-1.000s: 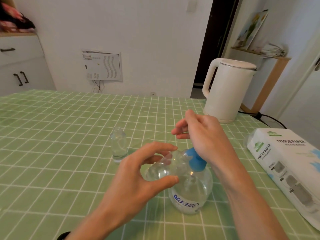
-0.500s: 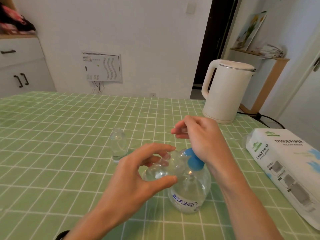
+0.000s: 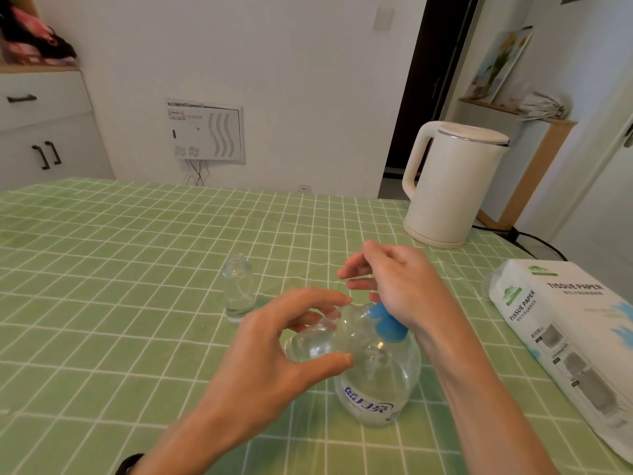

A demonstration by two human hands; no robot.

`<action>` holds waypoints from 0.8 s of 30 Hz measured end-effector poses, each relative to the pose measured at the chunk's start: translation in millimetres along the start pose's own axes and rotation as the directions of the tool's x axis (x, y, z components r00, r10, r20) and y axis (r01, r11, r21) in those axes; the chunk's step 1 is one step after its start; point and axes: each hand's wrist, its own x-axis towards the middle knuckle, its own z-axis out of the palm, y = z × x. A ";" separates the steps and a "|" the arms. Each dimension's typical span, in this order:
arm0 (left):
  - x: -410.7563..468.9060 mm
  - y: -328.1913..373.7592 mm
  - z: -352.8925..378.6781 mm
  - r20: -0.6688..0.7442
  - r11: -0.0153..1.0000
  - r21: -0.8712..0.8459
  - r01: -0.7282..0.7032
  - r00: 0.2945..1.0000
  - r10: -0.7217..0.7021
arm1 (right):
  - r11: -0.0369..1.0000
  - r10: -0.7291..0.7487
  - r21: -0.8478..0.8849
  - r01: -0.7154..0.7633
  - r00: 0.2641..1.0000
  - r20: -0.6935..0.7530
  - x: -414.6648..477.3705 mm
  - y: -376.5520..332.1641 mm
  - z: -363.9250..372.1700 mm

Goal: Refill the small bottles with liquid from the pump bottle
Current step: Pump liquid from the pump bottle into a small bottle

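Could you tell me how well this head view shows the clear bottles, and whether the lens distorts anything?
Head view: soft, even light; the small bottle in the left hand merges with the pump bottle behind it; wide-angle lens tilts the doorway.

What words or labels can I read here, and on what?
"TISSUE PAPER": printed twice on the white tissue pack.
"蓝月亮": blue label on the pump bottle.
Wall panel: print too small to read.
Tissue pack's finer print: too small to read.
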 end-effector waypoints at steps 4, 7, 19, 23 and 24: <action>1.2 1.4 -0.4 -0.005 1.000 0.008 -0.016 1.000 0.016 | 0.998 -0.051 0.017 0.052 0.997 -0.064 -1.0 -3.1 -0.7; 1.8 3.0 -1.5 -0.009 1.000 0.005 -0.027 1.000 0.027 | 0.994 -0.109 0.004 0.110 0.989 -0.098 -1.4 -4.1 -1.3; 2.9 2.5 -5.7 0.012 0.997 0.064 -0.049 0.999 0.048 | 0.998 -0.034 -0.054 0.032 0.999 -0.027 -1.1 -0.7 -0.5; 2.4 4.5 -4.8 0.010 0.997 0.044 -0.062 0.998 0.062 | 0.992 -0.090 -0.091 0.082 0.992 -0.089 -3.7 -3.8 -1.1; 2.3 4.6 -5.1 0.009 0.997 0.040 -0.066 0.998 0.066 | 0.991 -0.106 -0.089 0.097 0.989 -0.102 -4.7 -5.0 -1.0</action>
